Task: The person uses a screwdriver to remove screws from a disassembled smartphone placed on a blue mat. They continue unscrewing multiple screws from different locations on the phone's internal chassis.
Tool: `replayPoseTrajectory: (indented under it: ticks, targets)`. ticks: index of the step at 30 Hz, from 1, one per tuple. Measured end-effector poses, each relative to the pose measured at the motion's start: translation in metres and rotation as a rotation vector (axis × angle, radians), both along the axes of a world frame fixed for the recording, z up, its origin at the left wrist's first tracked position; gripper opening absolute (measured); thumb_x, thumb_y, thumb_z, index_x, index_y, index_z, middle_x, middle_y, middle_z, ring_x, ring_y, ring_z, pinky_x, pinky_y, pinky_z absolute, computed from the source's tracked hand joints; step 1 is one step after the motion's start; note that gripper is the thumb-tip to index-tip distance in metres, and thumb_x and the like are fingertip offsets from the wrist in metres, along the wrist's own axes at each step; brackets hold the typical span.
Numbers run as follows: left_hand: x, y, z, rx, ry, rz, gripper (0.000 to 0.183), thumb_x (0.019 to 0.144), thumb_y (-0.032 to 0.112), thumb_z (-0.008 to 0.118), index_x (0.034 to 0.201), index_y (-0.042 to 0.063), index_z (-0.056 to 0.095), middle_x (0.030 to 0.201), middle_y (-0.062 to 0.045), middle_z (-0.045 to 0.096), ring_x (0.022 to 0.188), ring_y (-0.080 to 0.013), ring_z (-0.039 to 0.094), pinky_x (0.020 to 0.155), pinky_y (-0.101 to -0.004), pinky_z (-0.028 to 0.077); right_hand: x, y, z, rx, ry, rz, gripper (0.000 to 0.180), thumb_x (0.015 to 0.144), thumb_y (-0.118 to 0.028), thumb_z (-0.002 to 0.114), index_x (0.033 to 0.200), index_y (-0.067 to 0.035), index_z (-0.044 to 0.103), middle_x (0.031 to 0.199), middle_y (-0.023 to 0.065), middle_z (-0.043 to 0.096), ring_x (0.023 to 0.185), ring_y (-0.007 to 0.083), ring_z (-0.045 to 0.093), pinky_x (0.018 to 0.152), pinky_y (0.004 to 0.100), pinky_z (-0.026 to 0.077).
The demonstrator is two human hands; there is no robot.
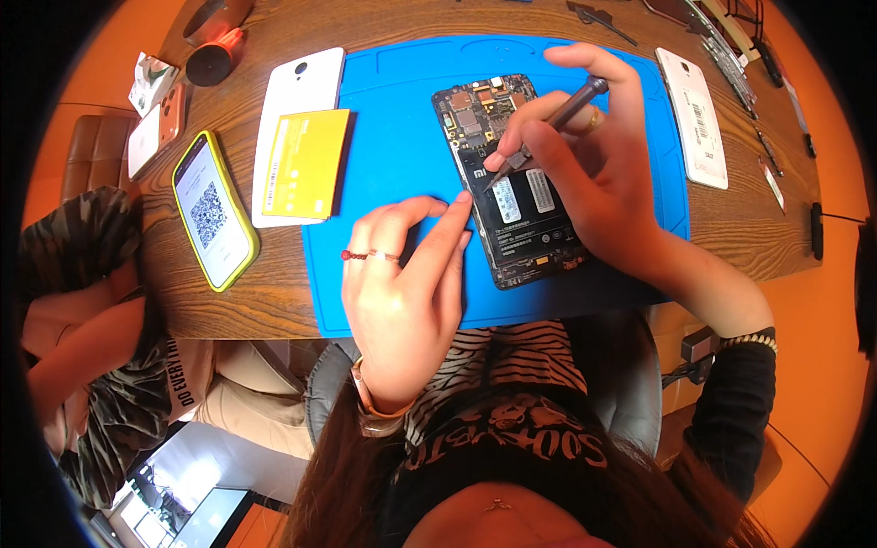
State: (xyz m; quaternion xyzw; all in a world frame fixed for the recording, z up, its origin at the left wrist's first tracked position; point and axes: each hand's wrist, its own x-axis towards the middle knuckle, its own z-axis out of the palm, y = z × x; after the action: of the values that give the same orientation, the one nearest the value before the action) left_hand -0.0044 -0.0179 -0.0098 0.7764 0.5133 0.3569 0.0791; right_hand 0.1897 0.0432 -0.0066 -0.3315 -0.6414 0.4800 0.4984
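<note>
An opened smartphone lies on a blue silicone repair mat, its circuit board bare at the far end and a black bay with stickers below. My right hand grips a slim precision screwdriver, slanted so that its tip is over the phone's left half; whether it touches cannot be told. Part of the phone's right side is hidden by that hand. At the phone's left edge rests my left hand, index fingertip against the frame. It holds no tool.
Left of the mat, a yellow battery overlaps a white back cover. A phone in a lime case shows a printed-style code. Another white panel lies at right. Beyond are a dark-ended orange object and a seated person.
</note>
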Motion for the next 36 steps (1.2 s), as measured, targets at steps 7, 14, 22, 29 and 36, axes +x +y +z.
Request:
replayPoseTrajectory:
  ticks: [7, 14, 22, 29, 36]
  targets:
    - [0.0, -0.001, 0.0, -0.006, -0.01, 0.012, 0.027, 0.082, 0.003, 0.075, 0.109, 0.006, 0.076, 0.101, -0.007, 0.065, 0.092, -0.026, 0.06, 0.078, -0.0367, 0.049, 0.0, -0.002, 0.009, 0.101, -0.113, -0.009, 0.048, 0.103, 0.003, 0.048, 0.142, -0.003, 0.022, 0.094, 0.0149, 0.064, 0.085, 0.0203, 0.068, 0.083, 0.033, 0.056]
    - [-0.001, 0.0, 0.001, -0.01, -0.021, 0.015, 0.027, 0.082, 0.002, 0.075, 0.109, 0.006, 0.076, 0.1, -0.007, 0.065, 0.092, -0.0261, 0.06, 0.078, -0.0365, 0.049, -0.003, -0.001, 0.003, 0.091, 0.005, -0.046, 0.045, 0.099, 0.006, 0.054, 0.137, -0.008, 0.034, 0.088, 0.0081, 0.065, 0.081, 0.0135, 0.068, 0.074, 0.026, 0.056]
    - [-0.001, 0.0, 0.001, -0.007, -0.013, 0.018, 0.028, 0.081, 0.002, 0.076, 0.109, 0.006, 0.076, 0.1, -0.007, 0.064, 0.091, -0.0259, 0.061, 0.077, -0.0363, 0.049, -0.003, 0.0, -0.002, 0.122, -0.002, -0.053, 0.044, 0.099, 0.006, 0.054, 0.137, -0.008, 0.035, 0.09, 0.0081, 0.065, 0.081, 0.0133, 0.068, 0.074, 0.0259, 0.056]
    - [-0.001, -0.001, 0.001, -0.008, -0.028, 0.016, 0.027, 0.082, 0.003, 0.076, 0.109, 0.006, 0.076, 0.1, -0.006, 0.064, 0.09, -0.0261, 0.06, 0.076, -0.0366, 0.049, -0.003, 0.0, 0.002, 0.099, -0.002, -0.05, 0.043, 0.1, 0.006, 0.054, 0.137, -0.007, 0.034, 0.09, 0.0084, 0.065, 0.081, 0.0137, 0.068, 0.075, 0.0261, 0.057]
    - [-0.001, -0.002, 0.0, -0.005, -0.056, 0.026, 0.025, 0.082, 0.004, 0.076, 0.107, 0.005, 0.075, 0.1, -0.006, 0.065, 0.091, -0.0259, 0.061, 0.075, -0.0364, 0.048, -0.004, -0.001, 0.004, -0.029, 0.097, -0.036, 0.043, 0.101, 0.001, 0.055, 0.137, -0.007, 0.032, 0.092, 0.0104, 0.065, 0.084, 0.0171, 0.07, 0.077, 0.0285, 0.058]
